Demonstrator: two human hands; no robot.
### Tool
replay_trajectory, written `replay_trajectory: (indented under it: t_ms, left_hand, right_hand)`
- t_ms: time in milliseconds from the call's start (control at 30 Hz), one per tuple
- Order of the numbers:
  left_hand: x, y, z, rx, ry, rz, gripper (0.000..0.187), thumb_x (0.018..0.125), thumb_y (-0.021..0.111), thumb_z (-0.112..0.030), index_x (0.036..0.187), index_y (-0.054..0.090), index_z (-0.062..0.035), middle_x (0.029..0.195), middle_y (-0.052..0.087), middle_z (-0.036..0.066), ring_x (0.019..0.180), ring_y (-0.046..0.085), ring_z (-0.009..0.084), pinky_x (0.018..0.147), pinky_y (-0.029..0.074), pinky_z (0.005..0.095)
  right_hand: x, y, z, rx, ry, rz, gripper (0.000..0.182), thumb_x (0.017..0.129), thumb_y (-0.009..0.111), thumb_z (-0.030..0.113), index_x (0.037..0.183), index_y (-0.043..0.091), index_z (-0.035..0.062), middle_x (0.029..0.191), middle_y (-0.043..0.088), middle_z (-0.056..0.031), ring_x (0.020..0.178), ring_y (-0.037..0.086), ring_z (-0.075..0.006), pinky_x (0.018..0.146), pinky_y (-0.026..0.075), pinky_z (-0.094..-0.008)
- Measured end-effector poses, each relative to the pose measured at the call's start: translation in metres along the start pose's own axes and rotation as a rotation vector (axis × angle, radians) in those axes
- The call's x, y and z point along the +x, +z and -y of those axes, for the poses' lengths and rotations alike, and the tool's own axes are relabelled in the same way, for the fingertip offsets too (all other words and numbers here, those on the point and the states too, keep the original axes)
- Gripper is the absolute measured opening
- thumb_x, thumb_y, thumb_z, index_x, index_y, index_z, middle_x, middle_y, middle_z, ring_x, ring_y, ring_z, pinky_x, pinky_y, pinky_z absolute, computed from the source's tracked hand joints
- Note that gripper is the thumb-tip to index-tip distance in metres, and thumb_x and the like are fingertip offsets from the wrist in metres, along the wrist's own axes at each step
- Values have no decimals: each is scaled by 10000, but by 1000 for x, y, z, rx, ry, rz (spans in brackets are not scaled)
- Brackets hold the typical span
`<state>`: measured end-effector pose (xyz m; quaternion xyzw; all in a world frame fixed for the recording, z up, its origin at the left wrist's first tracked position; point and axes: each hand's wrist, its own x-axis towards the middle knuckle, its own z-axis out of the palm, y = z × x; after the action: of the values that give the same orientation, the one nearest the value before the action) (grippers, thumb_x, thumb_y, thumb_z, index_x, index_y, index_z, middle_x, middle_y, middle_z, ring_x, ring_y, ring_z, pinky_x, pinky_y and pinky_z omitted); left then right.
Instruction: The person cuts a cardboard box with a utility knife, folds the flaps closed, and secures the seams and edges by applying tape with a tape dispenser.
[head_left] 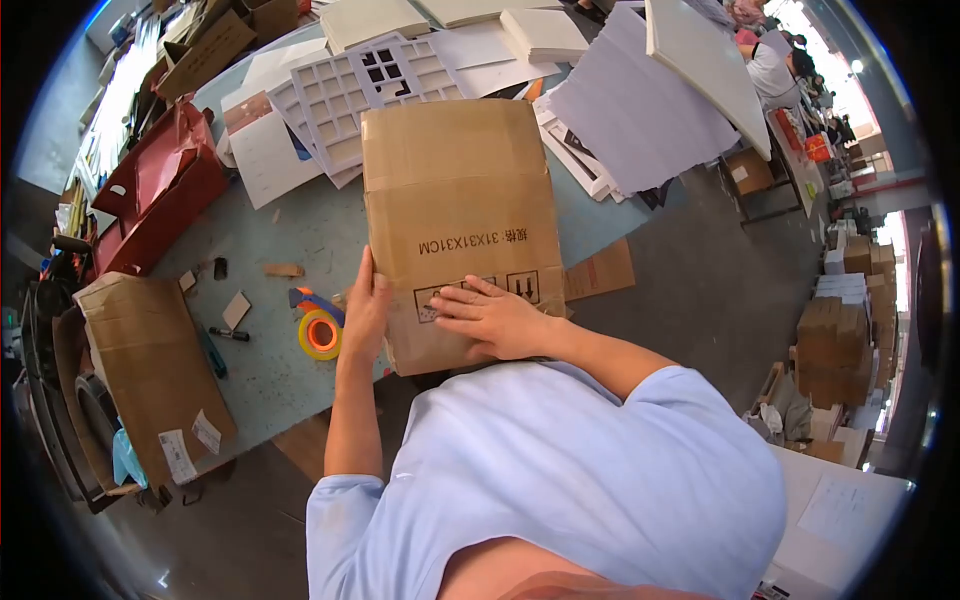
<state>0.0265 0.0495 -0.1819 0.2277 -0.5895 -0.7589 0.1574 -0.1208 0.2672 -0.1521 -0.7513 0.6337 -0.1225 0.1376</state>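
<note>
A brown cardboard box (462,210) with printed text and symbols lies in front of my body, partly over the table's front edge. Along its left side is my left hand (367,308), holding that edge with the thumb near the top face. My right hand (492,318) lies palm down on the box's near part, fingers out flat over the printed symbols. Left of my left hand, a yellow and orange tape roll (320,334) with a blue and orange piece beside it rests on the table.
The blue-grey table (270,375) bears a brown carton (160,370) at left, a red box (165,185), a black marker (229,334), white grid panels (335,105) and white sheets (640,100). Stacked cartons (835,340) stand at right; another person (772,75) is far right.
</note>
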Motion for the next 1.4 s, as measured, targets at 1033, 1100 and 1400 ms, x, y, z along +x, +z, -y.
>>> replay_trajectory:
  t_ms: [1033,1100,1400]
  left_hand:
    - [-23,29,23,735,-108,-437,516,885,760,-464,1192,677,-58,928,752,170,879,740,282,771,550,374]
    - [-28,26,15,678,-140,-380,559,913,725,-479,1246,662,-34,989,754,179,942,733,277,812,544,370]
    - [-74,-101,150,610,-34,-665,569,997,646,-464,1318,632,5,953,709,45,895,633,124,830,506,287]
  right_hand:
    - [-78,43,-79,531,923,-736,802,921,647,630,1376,519,-19,1224,675,-256,1195,635,-408,960,519,-462]
    - [-79,50,-91,485,958,-694,788,924,634,638,1367,535,-5,1226,676,-251,1193,633,-410,966,515,-461]
    - [-133,90,-13,713,1176,-515,716,976,573,625,1392,551,43,1306,660,-194,1228,621,-343,1001,477,-409]
